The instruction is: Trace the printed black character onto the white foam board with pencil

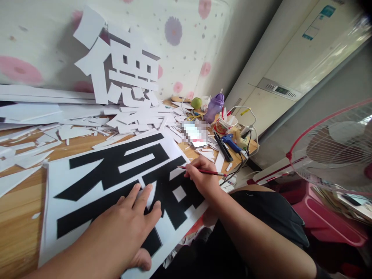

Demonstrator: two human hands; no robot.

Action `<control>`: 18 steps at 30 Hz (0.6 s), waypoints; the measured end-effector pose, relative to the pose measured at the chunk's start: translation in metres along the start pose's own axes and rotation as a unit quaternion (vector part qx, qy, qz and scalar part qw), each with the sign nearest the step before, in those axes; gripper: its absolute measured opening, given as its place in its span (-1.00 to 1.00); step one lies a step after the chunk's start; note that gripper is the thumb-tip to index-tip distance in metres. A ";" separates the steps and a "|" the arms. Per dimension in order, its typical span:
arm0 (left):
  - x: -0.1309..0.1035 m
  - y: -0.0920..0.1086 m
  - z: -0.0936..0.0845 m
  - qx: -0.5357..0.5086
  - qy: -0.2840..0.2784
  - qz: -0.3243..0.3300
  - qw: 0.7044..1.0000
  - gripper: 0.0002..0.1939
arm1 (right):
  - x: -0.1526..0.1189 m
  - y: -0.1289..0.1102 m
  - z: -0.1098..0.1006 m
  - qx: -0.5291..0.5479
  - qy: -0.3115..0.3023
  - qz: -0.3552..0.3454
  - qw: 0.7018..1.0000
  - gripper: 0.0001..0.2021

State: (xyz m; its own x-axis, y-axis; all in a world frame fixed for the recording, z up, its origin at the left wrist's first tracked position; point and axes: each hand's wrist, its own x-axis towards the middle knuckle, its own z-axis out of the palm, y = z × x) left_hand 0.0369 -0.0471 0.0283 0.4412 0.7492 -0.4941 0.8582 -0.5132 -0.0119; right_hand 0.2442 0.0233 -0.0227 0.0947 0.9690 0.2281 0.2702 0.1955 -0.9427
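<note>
Head view: pencil (212,172) pinched by fingers of right hand (203,179).
Beneath left hand (129,219), fingers spread, sheet (51,217) could be skewed if pressure is eased.

A large white sheet (174,145) lies flat on the wooden table (20,209), bearing a bold, blocky black character (159,178) with white gaps among its strokes. The dark red pencil (209,171) (paler near its blunt end) slants low over the character's right side, its point near one gap.
</note>
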 end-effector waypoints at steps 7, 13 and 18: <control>-0.002 -0.001 0.001 -0.011 0.002 0.007 1.000 -0.02 | -0.007 0.005 0.017 -0.022 -0.044 0.038 0.998 -0.75; -0.002 -0.002 0.002 -0.010 -0.004 0.005 1.000 -0.01 | -0.007 0.006 0.017 -0.031 -0.039 0.025 0.998 -0.75; -0.002 -0.001 0.003 -0.022 -0.006 0.000 1.000 0.01 | -0.009 0.006 0.016 -0.033 -0.054 0.008 0.998 -0.74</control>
State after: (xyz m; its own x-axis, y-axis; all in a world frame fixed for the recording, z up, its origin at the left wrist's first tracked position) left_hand 0.0341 -0.0489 0.0266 0.4388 0.7438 -0.5042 0.8687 -0.4946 0.0263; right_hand 0.2296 0.0183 -0.0338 -0.0041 0.9832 0.1824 0.3327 0.1734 -0.9270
